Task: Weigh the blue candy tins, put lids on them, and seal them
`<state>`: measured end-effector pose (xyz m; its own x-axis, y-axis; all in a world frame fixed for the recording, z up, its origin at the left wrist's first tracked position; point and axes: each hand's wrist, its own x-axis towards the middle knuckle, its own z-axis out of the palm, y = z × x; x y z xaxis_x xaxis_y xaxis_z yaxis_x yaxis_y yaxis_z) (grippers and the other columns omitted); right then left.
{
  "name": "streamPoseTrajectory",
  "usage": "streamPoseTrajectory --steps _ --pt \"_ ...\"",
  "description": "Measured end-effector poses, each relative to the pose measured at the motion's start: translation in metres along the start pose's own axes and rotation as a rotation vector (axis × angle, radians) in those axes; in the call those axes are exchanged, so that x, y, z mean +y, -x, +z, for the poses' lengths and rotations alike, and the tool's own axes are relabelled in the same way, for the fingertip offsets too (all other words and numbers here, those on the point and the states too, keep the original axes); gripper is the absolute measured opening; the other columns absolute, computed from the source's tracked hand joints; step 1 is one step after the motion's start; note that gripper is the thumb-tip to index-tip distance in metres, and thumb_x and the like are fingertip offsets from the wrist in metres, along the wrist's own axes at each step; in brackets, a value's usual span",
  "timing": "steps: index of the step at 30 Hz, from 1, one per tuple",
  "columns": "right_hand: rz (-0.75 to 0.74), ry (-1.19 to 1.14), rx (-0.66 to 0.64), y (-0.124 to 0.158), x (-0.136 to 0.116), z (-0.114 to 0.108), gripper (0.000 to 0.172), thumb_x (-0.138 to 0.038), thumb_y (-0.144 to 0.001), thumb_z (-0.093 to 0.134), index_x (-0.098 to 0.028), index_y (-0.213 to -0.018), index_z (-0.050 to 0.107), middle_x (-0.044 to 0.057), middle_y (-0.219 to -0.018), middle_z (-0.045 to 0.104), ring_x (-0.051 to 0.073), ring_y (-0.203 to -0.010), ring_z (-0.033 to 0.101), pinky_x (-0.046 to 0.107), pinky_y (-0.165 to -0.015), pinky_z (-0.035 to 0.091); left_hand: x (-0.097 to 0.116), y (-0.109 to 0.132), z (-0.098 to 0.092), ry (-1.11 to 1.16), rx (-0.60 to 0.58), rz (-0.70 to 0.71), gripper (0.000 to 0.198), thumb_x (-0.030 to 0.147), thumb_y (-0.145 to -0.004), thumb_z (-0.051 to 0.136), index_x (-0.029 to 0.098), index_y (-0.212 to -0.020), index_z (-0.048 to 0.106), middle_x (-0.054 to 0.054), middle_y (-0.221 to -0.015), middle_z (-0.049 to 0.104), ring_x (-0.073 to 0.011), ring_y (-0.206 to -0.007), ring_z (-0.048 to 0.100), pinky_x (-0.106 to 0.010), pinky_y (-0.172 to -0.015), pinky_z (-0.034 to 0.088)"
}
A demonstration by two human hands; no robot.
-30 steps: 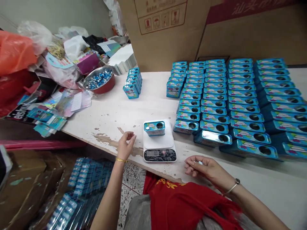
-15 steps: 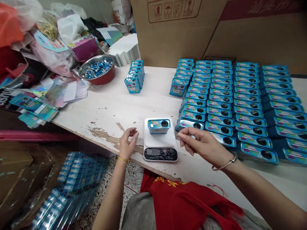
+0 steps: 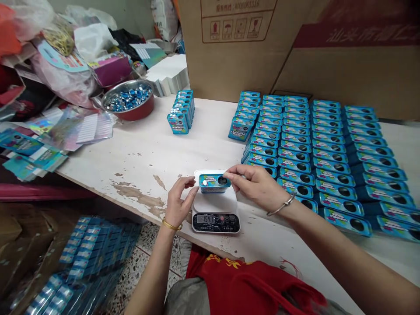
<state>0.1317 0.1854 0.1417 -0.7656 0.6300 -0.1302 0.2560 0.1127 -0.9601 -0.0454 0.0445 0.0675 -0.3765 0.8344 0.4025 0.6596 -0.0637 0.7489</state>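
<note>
A small blue candy tin (image 3: 215,183), lettered CARAMELO MACIZO, stands on the white plate of a digital scale (image 3: 215,223). Its top has a dark round opening at the right end and a small white piece at the left. My right hand (image 3: 260,186) is closed in a pinch, fingertips at that opening; whatever lies between them is too small to make out. At the tin's left end is my left hand (image 3: 180,201), thumb and fingers apart and holding nothing. Whether its fingertips touch the tin I cannot tell.
Rows of similar tins (image 3: 297,153) stand close on the right. Farther back is a short row of tins topped with white pieces (image 3: 179,122). A red-sided metal bowl (image 3: 138,113) holds shiny blue pieces. Cardboard boxes (image 3: 243,61) line the back; packed tins (image 3: 88,249) sit below the table.
My right hand has moved left from beside the scale to the tin's opening. My left hand has come closer to the tin's left end. The view has shifted slightly.
</note>
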Motion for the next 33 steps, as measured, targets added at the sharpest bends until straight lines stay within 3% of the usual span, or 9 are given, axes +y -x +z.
streamPoseTrajectory --steps 3,8,15,17,21,24,29,33 --pt "-0.002 0.002 -0.040 -0.004 -0.002 0.000 0.032 -0.043 -0.084 0.055 -0.014 -0.086 0.068 -0.004 -0.051 0.050 0.008 -0.050 0.044 0.021 -0.049 0.034 0.004 -0.001 -0.001 -0.033 0.007 0.026 0.030 0.029 -0.089 0.055 0.022 -0.118 0.054 -0.007 -0.102 0.063 -0.0162 -0.092 0.061 -0.033 -0.080 0.052" --pt "0.100 -0.179 0.036 0.011 0.006 -0.005 0.045 -0.052 -0.080 0.059 -0.012 -0.099 0.067 -0.004 -0.052 0.050 0.007 -0.048 0.042 0.020 -0.043 0.030 0.022 0.000 0.000 -0.313 0.097 0.253 0.036 0.037 -0.083 0.061 0.026 -0.117 0.056 -0.009 -0.113 0.061 -0.0250 -0.109 0.055 -0.046 -0.091 0.047" --pt "0.383 -0.423 -0.052 0.046 0.032 -0.003 0.061 -0.066 -0.067 0.065 -0.013 -0.097 0.065 -0.006 -0.050 0.045 0.003 -0.039 0.029 0.019 -0.038 0.016 0.042 -0.016 0.012 -0.451 -0.163 0.329 0.047 0.045 -0.081 0.062 0.032 -0.125 0.051 -0.007 -0.131 0.054 -0.0291 -0.124 0.045 -0.054 -0.105 0.030" --pt "0.454 -0.464 -0.093 0.057 0.041 -0.001 0.061 -0.068 -0.067 0.065 -0.014 -0.095 0.063 -0.007 -0.049 0.045 0.002 -0.036 0.027 0.018 -0.037 0.014 0.043 -0.028 0.011 -0.466 -0.242 0.298 0.055 0.047 -0.081 0.061 0.028 -0.130 0.046 -0.011 -0.128 0.055 -0.0291 -0.120 0.048 -0.050 -0.101 0.034" --pt "0.537 -0.526 -0.156 0.076 0.075 0.006 0.059 -0.072 -0.065 0.062 -0.015 -0.079 0.056 -0.007 -0.048 0.048 0.001 -0.032 0.025 0.019 -0.035 0.012 0.034 -0.067 0.009 -0.435 -0.419 0.270 0.039 0.043 -0.087 0.055 0.020 -0.119 0.051 -0.008 -0.099 0.063 -0.0220 -0.091 0.058 -0.036 -0.079 0.045" --pt "0.540 -0.565 -0.152 0.087 0.109 0.014 0.058 -0.071 -0.067 0.061 -0.015 -0.077 0.054 -0.007 -0.049 0.049 0.001 -0.031 0.027 0.019 -0.035 0.013 0.021 -0.116 0.022 -0.453 -0.403 0.304 0.032 0.039 -0.087 0.057 0.019 -0.110 0.053 -0.007 -0.097 0.062 -0.0211 -0.089 0.057 -0.034 -0.077 0.045" --pt "0.545 -0.600 -0.158 0.094 0.151 0.026 0.064 -0.077 -0.065 0.057 -0.015 -0.077 0.053 -0.006 -0.048 0.049 0.002 -0.028 0.026 0.020 -0.033 0.011 -0.004 -0.199 0.077 -0.538 -0.489 0.350 0.029 0.034 -0.082 0.063 0.020 -0.107 0.056 -0.005 -0.098 0.062 -0.0207 -0.091 0.058 -0.032 -0.079 0.043" --pt "0.562 -0.590 -0.149 0.094 0.158 0.027 0.066 -0.079 -0.064 0.057 -0.014 -0.076 0.055 -0.004 -0.048 0.049 0.002 -0.033 0.027 0.019 -0.037 0.010 -0.019 -0.230 0.114 -0.586 -0.499 0.411 0.035 0.035 -0.080 0.065 0.019 -0.111 0.056 -0.008 -0.107 0.060 -0.0234 -0.099 0.056 -0.035 -0.083 0.042"
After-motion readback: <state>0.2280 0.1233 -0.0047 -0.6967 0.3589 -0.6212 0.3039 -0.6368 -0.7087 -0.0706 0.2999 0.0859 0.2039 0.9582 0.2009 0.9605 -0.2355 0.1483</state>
